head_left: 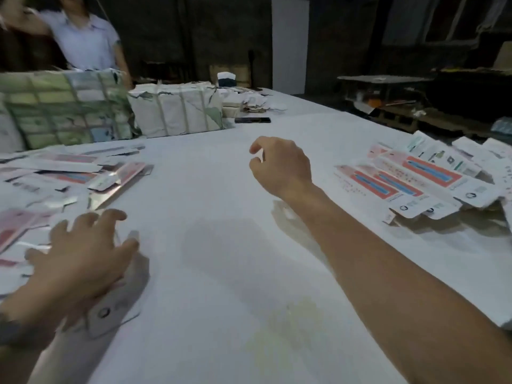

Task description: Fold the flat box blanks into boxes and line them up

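Head view shows the left grip [83, 259] holding one folded box [116, 306] down on the counter [221, 245], the right grip [279, 164] loose and empty, and many flat blanks [415, 178] beyond it still unfolded.

On the surface [227, 245], flat blanks [415, 181] lie to my right, folded boxes [69, 173] left, wrapped bundles [177, 109] behind.
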Motion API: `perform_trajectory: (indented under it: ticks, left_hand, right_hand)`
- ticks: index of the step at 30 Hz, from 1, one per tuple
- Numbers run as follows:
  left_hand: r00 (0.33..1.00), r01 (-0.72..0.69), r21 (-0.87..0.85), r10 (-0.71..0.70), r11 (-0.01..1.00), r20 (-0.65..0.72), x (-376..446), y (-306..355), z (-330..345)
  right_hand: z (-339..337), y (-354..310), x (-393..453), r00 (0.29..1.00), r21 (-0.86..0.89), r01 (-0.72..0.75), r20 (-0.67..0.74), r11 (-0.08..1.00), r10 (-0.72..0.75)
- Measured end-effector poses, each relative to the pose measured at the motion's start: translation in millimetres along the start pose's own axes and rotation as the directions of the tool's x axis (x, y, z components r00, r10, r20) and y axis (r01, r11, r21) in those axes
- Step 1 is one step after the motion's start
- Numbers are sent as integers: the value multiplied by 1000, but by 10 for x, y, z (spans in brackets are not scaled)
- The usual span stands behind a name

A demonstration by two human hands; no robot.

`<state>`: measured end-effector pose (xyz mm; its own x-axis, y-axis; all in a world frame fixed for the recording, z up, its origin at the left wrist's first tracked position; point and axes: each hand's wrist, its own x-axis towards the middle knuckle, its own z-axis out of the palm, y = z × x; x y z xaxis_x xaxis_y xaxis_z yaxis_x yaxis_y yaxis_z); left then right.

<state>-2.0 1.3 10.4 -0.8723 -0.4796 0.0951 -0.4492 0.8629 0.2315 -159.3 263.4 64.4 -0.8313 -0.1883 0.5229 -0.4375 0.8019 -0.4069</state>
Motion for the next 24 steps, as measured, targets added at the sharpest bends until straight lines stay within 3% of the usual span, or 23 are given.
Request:
perform_trajectory:
  ticks: [2, 6, 12, 16, 19, 21, 24]
  left_hand:
    - [992, 120, 91, -122, 989, 23, -12, 4, -80]
    - [978, 193, 110, -200, 975, 59, -68, -112, -134]
    - [990, 125, 175, -135, 977, 46, -108, -66, -140]
    - [990, -30, 183, 55, 983, -132, -190, -10, -211]
    - [944, -179, 38, 183, 983, -276, -232, 99, -308]
    - [907, -287, -160, 215, 944, -362, -257, 192, -373]
    - [872, -402, -514, 146, 758, -467, -310, 317, -467]
  right_hand:
    - [86, -321, -200, 992, 102, 97, 65, 990, -104]
    - [227, -822, -615, 919, 230, 291, 202, 929, -338]
    - [326, -1031, -758, 886, 276, 351, 213, 895, -413]
    - [363, -1007, -766, 889, 298, 335, 214, 894, -405]
    - [375, -1016, -765, 897, 338, 345, 157, 876, -414]
    - [366, -1021, -754, 916, 405, 336, 68, 850, -395]
    - [318, -998, -678, 955, 554, 262, -27, 790, -297]
